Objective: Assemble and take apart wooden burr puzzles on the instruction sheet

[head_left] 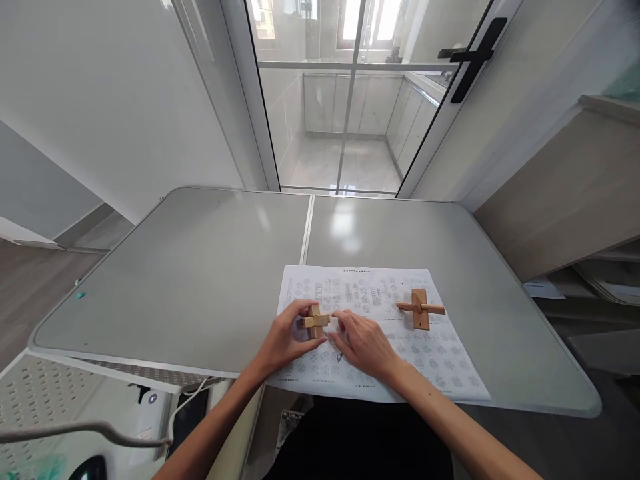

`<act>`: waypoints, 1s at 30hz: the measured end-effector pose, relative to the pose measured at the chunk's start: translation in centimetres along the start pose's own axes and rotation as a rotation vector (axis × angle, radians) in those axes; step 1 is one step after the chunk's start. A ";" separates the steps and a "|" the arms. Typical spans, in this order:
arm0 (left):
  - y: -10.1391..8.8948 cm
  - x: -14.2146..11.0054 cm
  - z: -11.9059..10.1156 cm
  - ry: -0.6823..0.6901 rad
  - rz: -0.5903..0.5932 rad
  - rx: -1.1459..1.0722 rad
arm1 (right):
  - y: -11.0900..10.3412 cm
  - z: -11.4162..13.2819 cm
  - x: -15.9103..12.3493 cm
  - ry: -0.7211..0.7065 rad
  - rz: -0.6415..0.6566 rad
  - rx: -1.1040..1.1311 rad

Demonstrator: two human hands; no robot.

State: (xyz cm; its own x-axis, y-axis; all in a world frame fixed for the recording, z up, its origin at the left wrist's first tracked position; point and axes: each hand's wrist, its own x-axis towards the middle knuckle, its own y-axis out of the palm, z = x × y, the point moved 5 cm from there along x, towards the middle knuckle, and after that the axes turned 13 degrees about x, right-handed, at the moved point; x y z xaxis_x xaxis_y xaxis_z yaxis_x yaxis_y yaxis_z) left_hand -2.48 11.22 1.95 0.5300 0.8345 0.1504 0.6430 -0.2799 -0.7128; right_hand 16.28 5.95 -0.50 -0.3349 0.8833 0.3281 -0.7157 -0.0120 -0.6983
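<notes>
My left hand is closed on a small wooden burr puzzle, a cross of interlocking light-wood bars, with fingers at its far side and the thumb at its near side. Just right of the puzzle is my right hand, its index finger stretched toward the end of a bar and the thumb apart from it. Whether that fingertip touches the bar is hard to see. Beneath both hands lies a white sheet printed with small diagrams. A second wooden puzzle piece assembly, browner and cross-shaped, rests on the sheet's right part.
The grey folding table has a seam down its middle. Beyond its far edge stands a glass door with a black handle. At lower left, a perforated white surface holds a cable and other items.
</notes>
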 end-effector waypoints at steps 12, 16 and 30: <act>0.3 -0.3 0.0 0.085 -0.024 0.031 | -1.2 1.3 2.9 0.240 0.299 0.218; 0.3 -0.4 0.0 0.080 -0.011 0.043 | -1.0 1.5 3.0 0.294 0.321 0.210; 0.2 -0.5 -0.9 0.095 0.053 0.036 | -2.2 3.3 2.4 0.216 0.234 -0.016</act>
State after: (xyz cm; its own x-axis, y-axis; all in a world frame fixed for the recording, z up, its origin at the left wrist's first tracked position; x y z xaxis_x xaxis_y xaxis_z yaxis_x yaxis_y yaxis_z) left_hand -2.12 10.36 2.35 0.6135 0.7700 0.1752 0.5939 -0.3037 -0.7450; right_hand 15.03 6.52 3.92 -0.3501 0.9366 0.0164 -0.6246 -0.2204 -0.7492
